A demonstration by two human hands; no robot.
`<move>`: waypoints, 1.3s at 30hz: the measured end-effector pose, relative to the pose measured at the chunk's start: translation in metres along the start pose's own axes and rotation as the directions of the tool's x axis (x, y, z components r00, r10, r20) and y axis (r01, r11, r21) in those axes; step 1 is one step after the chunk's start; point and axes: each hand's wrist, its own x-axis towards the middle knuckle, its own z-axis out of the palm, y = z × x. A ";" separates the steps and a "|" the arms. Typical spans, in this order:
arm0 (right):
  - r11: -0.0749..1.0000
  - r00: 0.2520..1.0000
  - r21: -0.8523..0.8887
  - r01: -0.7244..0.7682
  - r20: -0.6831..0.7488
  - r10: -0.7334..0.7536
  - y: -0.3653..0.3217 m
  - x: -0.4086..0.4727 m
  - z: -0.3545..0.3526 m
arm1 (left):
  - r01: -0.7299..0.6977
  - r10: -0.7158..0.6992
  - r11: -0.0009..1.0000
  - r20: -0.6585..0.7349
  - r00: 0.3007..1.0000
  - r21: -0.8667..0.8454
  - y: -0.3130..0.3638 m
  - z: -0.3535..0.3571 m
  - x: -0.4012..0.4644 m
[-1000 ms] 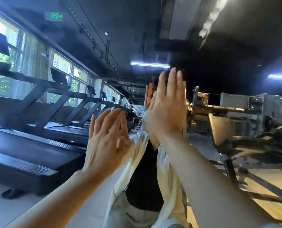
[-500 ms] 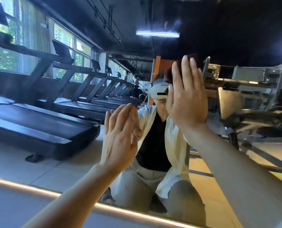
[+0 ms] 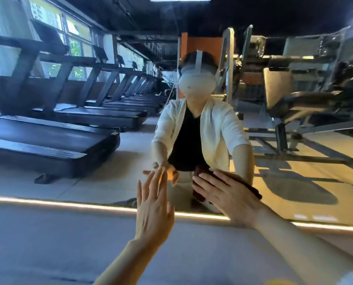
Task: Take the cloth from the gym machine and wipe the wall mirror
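Low on the mirror (image 3: 109, 177), head view | your right hand (image 3: 229, 196) presses the dark cloth (image 3: 251, 187) flat on the glass, fingers straight, slightly spread | left hand (image 3: 154, 204) flat, fingers together, fingertips at the glass | risk: cloth could slip from under an unclamped palm; left fingertips may smear | room: treadmills (image 3: 54, 140) and weight machine (image 3: 291, 95) reflected, lit strip (image 3: 68, 203) along the bottom edge

mirror (image 3: 101, 182): glossy glass, smooth
cloth (image 3: 251, 187): dark red fabric – soft, matt
treadmill (image 3: 48, 145): black, matt deck
gym machine (image 3: 229, 64): metal frame

Dark maroon cloth (image 3: 251, 187) (plain).
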 end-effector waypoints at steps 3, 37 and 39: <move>0.964 0.962 -0.011 -0.264 -0.072 0.263 0.051 -0.024 -0.005 | 0.003 -0.003 1.000 0.051 0.999 -0.015 0.009 0.002 0.003; 0.980 0.983 0.119 -0.157 -0.079 0.167 0.028 -0.118 0.030 | -0.148 0.149 0.989 0.086 0.985 -0.021 0.137 0.084 0.003; 0.996 0.997 0.052 0.071 0.033 -0.073 0.032 -0.157 0.036 | -0.126 0.124 0.992 0.096 0.988 0.018 0.139 0.084 0.000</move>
